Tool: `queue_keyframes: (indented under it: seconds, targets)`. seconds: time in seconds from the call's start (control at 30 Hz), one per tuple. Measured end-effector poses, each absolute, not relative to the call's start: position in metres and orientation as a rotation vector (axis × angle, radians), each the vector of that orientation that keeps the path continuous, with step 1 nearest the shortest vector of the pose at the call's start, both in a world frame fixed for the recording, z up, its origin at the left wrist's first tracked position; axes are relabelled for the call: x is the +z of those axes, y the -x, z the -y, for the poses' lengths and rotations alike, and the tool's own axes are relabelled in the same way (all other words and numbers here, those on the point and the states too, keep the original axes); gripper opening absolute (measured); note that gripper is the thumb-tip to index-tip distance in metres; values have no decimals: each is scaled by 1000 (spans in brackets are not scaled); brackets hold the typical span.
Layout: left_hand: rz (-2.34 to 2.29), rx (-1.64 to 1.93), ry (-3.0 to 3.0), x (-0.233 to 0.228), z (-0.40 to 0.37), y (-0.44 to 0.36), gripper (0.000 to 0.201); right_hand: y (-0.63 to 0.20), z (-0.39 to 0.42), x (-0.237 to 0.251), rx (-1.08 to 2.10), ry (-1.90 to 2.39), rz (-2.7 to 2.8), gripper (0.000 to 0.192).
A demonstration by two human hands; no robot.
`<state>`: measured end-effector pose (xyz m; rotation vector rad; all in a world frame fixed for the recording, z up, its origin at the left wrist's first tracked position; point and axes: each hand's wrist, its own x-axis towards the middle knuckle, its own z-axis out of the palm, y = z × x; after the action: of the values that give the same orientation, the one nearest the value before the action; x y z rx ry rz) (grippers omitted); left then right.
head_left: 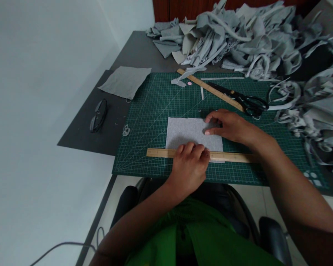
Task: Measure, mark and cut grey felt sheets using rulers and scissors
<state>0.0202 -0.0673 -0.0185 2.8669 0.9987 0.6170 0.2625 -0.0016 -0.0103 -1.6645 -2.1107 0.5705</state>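
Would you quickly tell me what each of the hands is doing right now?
Left hand: curled, pressing on the wooden ruler, not gripping it.
Right hand: open, fingers flat on the grey felt piece.

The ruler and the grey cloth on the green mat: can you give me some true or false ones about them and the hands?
1. The left hand presses on a wooden ruler. True.
2. The ruler lies along the far edge of the grey cloth. False: it lies along the near edge.
3. The right hand holds the scissors. False: it rests flat on the cloth; the scissors lie apart on the mat.
4. A second ruler lies slanted at the far side of the mat. True.
5. The glasses lie on the green mat. False: they lie on the dark table, left of the mat.
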Motion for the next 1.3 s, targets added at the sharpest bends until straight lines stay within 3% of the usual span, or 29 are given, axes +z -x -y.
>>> queue_keyframes:
  seconds: [0.37,0.8,1.3]
  targets:
    - [-995,642,-2873,-19,67,-21,20,-262,3,-7,557,1662,2133,35]
    - [-995,571,-2891,-17,72,-19,20,-267,0,-15,579,1667,2132,52]
    - [-988,544,-2872,-16,72,-18,22,-267,1,-20,552,1632,2114,53]
